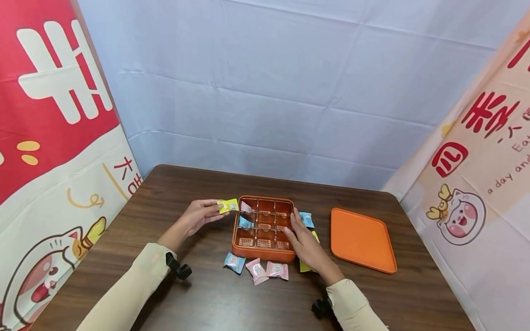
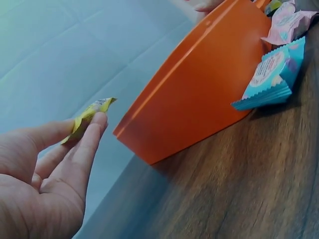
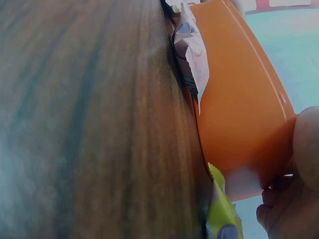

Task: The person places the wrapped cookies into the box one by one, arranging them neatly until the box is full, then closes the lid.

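Yellow packet, pinched, hangs beside tray's left rim.

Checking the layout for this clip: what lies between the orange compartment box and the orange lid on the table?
In the head view, between the box and the lid lie the right hand, a blue packet and a yellow packet partly hidden under that hand.

Yellow sachet – pinched, aloft beside orange tray; tray – gridded, on table.

Head camera: high, looking forward and down over the whole tabletop. Wrist cameras: low, close, near tabletop level — both share the orange box wall with the head view.
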Tool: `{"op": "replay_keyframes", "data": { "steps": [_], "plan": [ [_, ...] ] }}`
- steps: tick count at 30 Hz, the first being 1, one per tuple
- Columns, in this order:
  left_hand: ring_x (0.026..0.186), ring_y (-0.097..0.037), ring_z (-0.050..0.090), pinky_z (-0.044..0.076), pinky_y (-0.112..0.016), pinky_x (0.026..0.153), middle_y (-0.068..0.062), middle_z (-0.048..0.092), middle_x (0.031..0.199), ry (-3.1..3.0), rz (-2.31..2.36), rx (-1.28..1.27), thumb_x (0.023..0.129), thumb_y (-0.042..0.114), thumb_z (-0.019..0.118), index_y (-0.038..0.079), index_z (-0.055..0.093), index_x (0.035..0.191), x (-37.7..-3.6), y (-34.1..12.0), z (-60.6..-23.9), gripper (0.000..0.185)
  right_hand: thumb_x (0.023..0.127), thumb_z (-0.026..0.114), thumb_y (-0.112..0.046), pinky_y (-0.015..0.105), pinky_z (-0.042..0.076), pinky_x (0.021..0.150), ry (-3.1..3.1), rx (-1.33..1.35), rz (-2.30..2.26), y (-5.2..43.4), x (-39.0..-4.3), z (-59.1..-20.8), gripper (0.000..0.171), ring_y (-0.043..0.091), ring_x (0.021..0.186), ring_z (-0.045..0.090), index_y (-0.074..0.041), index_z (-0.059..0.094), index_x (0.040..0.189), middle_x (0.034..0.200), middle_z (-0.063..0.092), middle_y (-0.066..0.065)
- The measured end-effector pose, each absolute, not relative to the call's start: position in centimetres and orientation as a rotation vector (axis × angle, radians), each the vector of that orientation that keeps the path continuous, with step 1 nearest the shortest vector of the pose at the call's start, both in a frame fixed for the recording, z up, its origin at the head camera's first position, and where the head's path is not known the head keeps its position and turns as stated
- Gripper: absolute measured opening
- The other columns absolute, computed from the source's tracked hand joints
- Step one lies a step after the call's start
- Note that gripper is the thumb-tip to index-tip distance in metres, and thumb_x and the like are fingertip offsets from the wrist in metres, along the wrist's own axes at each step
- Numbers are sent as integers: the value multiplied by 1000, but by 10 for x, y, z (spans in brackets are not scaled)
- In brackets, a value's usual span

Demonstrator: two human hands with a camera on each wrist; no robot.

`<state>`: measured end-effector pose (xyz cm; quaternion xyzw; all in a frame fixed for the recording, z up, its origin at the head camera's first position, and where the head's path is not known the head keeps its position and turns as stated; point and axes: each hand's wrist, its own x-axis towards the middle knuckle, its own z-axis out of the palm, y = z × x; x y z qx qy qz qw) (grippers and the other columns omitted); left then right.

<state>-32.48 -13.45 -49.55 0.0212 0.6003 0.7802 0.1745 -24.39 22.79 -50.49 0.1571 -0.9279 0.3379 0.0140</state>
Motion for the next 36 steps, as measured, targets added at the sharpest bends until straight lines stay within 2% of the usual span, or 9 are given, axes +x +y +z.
{"op": "replay_keyframes", "data": {
  "steps": [5,11,15,22,29,36],
  "plan": [
    [108,-32,71,48,-46,103,-23,66,121,1718,2173,98,100,5,64,-13,53,138,-321,-131,-494,44,108,37,-52,56,27,119,-2889,499,1039,228,-243,-505,73,27,152,16,-6,19,161,169,-3,-3],
    [114,-36,67,54,-38,96,-20,69,118,1736,2113,169,100,4,64,-13,52,139,-316,-129,-491,44,109,36,-52,57,27,119,-2882,505,1047,228,-243,-506,72,28,152,16,-5,19,161,169,-3,-3],
    [115,-40,66,56,-37,93,-17,71,114,1761,2083,203,99,4,65,-14,54,137,-312,-126,-489,43,109,35,-52,57,27,119,-2880,505,1050,229,-243,-506,72,28,152,16,-5,19,161,169,-3,-3],
    [93,-21,72,59,-33,87,-16,71,110,1775,2054,216,97,1,66,-16,57,132,-308,-120,-488,40,109,35,-52,57,27,119,-2879,514,1052,228,-243,-506,72,28,152,15,-5,19,161,169,-3,-3],
    [94,-21,72,56,-42,94,-17,70,111,1798,2002,244,96,5,69,-14,59,131,-305,-116,-488,41,108,35,-53,57,26,119,-2886,505,1047,228,-243,-506,73,27,153,15,-6,19,161,169,-3,-3],
    [94,-20,71,56,-41,93,-15,71,111,1811,1953,302,95,7,71,-13,61,130,-300,-112,-488,41,109,36,-52,57,27,119,-2885,504,1040,228,-244,-506,72,28,152,16,-6,18,161,169,-3,-3]
  ]
}}
